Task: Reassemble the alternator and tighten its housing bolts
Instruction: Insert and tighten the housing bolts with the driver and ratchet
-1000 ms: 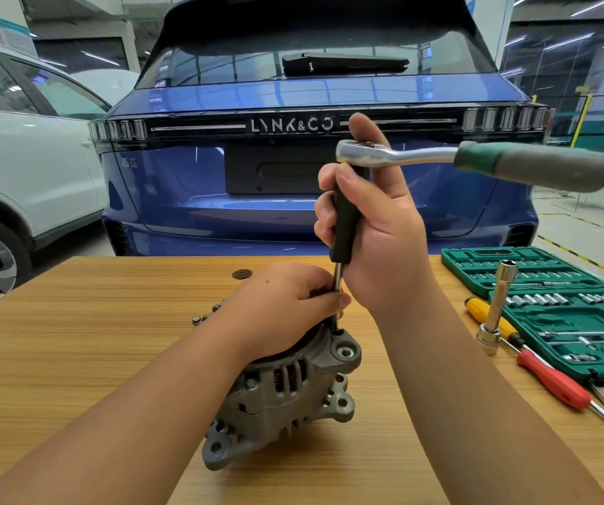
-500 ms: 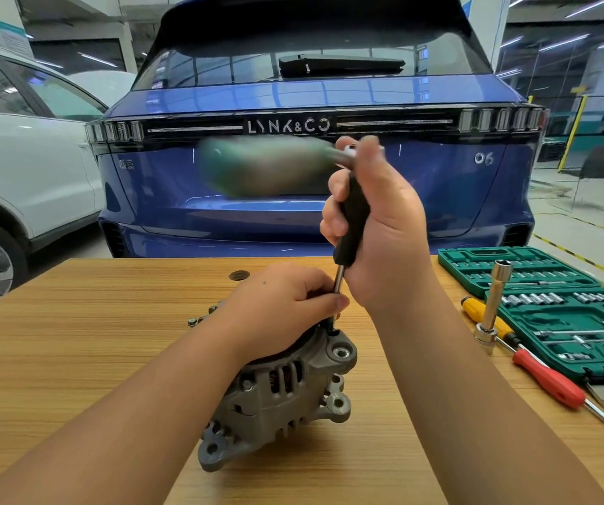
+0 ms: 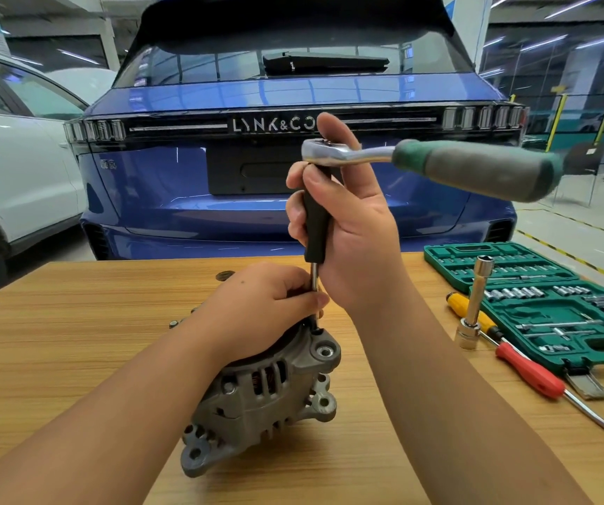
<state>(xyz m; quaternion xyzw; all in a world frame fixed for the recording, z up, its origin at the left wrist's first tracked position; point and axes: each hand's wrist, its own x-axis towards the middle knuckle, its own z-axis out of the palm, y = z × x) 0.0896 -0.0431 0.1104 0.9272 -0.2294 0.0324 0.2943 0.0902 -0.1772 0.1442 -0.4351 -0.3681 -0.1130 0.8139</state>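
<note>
Our alternator (image 3: 267,391) lies assembled on the worktop (image 3: 74,340). Our left hand (image 3: 264,304) pinches the extension (image 3: 315,227) our right hand (image 3: 347,227) grips under the ratchet (image 3: 438,164). We judge bolt tightening underway, unfinished.

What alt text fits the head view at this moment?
Right hand grips a black extension handle topped by a ratchet, standing upright on an alternator bolt; left hand pinches the shaft. A green socket set lies to the right.

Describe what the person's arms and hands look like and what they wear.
Both forearms are bare to the frame edge: no sleeves show. The left hand and right hand wear no gloves, rings or watch. A small dark spot marks the back of the left hand.
</note>
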